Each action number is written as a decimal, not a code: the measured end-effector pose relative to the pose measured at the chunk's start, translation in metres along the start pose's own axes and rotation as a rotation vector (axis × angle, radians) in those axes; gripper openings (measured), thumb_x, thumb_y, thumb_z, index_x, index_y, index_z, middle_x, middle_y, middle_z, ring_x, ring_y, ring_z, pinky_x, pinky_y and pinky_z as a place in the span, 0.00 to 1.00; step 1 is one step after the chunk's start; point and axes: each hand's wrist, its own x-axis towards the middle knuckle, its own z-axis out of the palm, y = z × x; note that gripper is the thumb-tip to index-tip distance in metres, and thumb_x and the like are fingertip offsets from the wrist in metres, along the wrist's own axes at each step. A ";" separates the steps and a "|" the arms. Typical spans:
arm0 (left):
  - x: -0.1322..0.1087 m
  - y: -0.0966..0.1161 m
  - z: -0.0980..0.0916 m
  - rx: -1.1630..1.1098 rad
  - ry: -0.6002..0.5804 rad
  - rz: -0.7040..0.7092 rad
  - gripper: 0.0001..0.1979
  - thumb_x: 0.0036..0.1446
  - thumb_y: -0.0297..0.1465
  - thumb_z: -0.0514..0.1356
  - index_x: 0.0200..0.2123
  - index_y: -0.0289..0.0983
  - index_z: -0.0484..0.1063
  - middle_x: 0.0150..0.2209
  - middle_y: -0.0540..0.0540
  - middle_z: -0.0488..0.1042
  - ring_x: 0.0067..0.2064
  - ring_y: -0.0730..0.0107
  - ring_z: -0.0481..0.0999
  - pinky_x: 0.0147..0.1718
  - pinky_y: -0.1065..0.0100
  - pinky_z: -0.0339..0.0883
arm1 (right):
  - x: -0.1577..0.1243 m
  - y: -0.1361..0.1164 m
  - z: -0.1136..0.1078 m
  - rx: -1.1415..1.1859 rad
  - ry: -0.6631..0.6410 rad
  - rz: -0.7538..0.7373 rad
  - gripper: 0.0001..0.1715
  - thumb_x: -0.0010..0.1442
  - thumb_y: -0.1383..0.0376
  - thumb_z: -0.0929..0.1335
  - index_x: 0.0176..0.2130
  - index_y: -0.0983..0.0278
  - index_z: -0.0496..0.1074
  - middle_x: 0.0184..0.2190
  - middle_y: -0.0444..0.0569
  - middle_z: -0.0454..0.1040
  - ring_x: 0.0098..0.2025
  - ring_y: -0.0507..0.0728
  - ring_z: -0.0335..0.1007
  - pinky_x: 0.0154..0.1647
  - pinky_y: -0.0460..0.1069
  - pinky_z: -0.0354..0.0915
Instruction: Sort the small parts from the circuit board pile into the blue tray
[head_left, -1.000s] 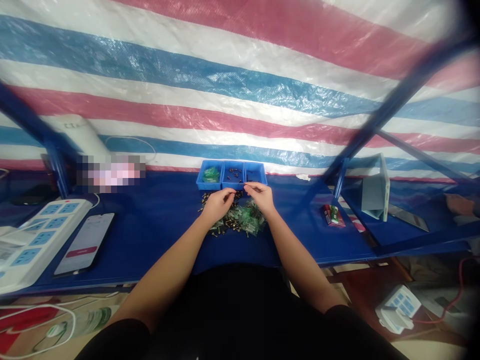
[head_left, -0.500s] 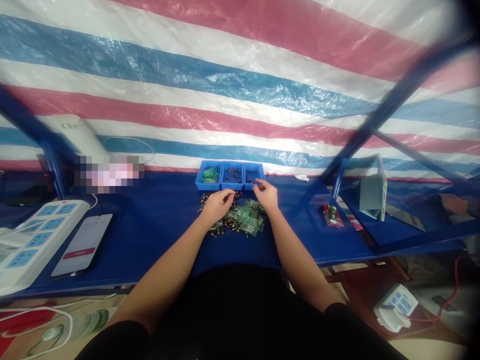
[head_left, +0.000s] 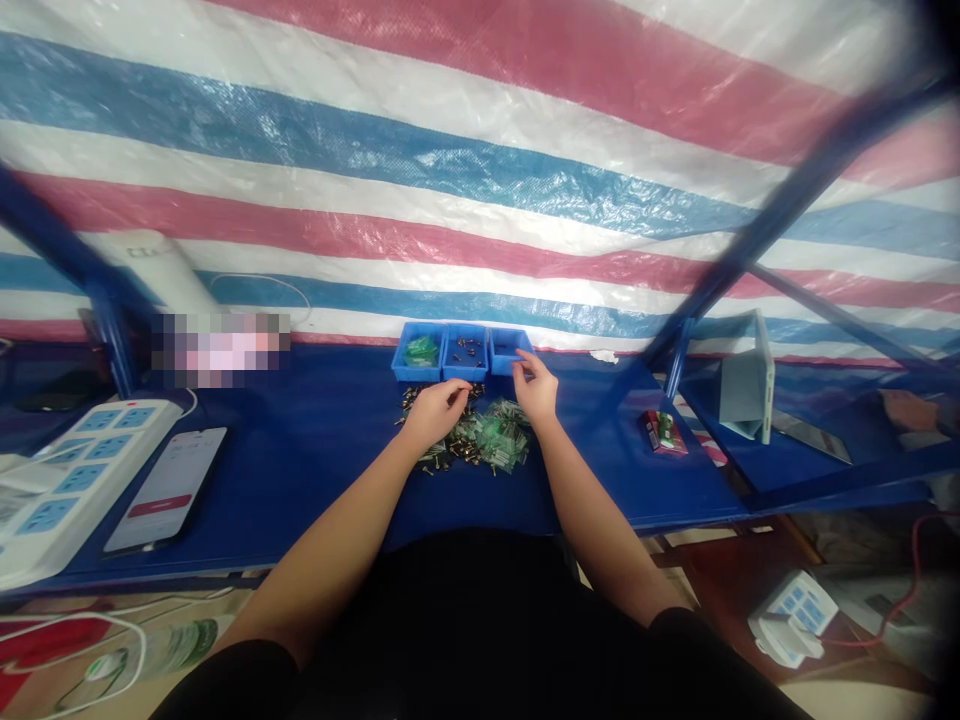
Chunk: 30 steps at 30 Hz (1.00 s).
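Three small blue bins stand in a row at the back of the blue table. The left bin (head_left: 419, 376) has green pieces in it, the middle bin (head_left: 464, 373) a few small dark screws, and the right bin (head_left: 508, 368) some dark pieces. In front of them lies a pile of small screws and green-tinted clear packets (head_left: 499, 437). My left hand (head_left: 439, 411) is over the pile's left part, fingertips pinched on something too small to make out. At the right bin's front edge is my right hand (head_left: 535, 385), its thumb and fingers bent and slightly apart, with nothing visible between them.
On the left are a white power strip (head_left: 96, 460) and a phone (head_left: 166, 490). A small red box (head_left: 664, 434) lies right of the pile. Farther right stand a tablet in a case (head_left: 746, 385) and a blue frame post (head_left: 679, 358). Another person's hand (head_left: 909, 410) shows at the far right.
My right hand has shifted slightly up and to the right, and its fingers have lifted a little at the right bin. My left hand has hardly moved.
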 end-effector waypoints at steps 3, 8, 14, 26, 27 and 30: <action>0.000 0.000 0.000 0.000 0.001 0.006 0.13 0.63 0.36 0.53 0.43 0.40 0.75 0.32 0.49 0.78 0.31 0.69 0.76 0.29 0.71 0.65 | -0.001 -0.002 0.001 0.013 -0.010 -0.013 0.21 0.63 0.60 0.62 0.52 0.63 0.72 0.39 0.50 0.79 0.39 0.55 0.76 0.42 0.49 0.70; 0.000 0.000 0.000 0.004 0.000 -0.002 0.12 0.62 0.36 0.53 0.43 0.40 0.75 0.32 0.49 0.78 0.32 0.69 0.76 0.30 0.71 0.65 | -0.001 -0.001 0.001 -0.013 0.005 0.023 0.21 0.62 0.59 0.62 0.50 0.63 0.74 0.40 0.51 0.79 0.40 0.57 0.76 0.46 0.51 0.69; 0.001 0.000 0.000 0.005 0.002 -0.008 0.12 0.62 0.35 0.53 0.42 0.40 0.74 0.31 0.50 0.78 0.31 0.70 0.75 0.30 0.71 0.65 | -0.002 0.001 0.002 -0.066 -0.004 0.100 0.19 0.61 0.60 0.62 0.45 0.64 0.76 0.37 0.51 0.80 0.39 0.57 0.76 0.47 0.51 0.68; 0.000 0.000 0.000 0.007 0.000 -0.011 0.13 0.62 0.37 0.52 0.43 0.40 0.75 0.32 0.49 0.78 0.31 0.69 0.75 0.29 0.71 0.65 | -0.003 -0.006 -0.003 -0.125 -0.082 0.216 0.16 0.58 0.60 0.63 0.40 0.61 0.76 0.29 0.47 0.78 0.31 0.56 0.73 0.38 0.50 0.67; 0.000 0.000 0.000 0.007 0.002 -0.011 0.14 0.62 0.37 0.52 0.43 0.40 0.75 0.32 0.49 0.78 0.31 0.69 0.75 0.29 0.71 0.65 | -0.003 -0.007 -0.006 -0.149 -0.084 0.214 0.15 0.58 0.60 0.63 0.38 0.60 0.76 0.28 0.47 0.77 0.31 0.57 0.73 0.37 0.50 0.67; 0.000 -0.001 0.000 0.008 0.003 -0.010 0.13 0.62 0.37 0.53 0.43 0.40 0.75 0.32 0.49 0.78 0.31 0.69 0.75 0.29 0.71 0.65 | 0.000 -0.005 -0.015 -0.235 -0.173 0.212 0.11 0.56 0.60 0.65 0.33 0.60 0.76 0.28 0.48 0.78 0.31 0.57 0.73 0.35 0.49 0.67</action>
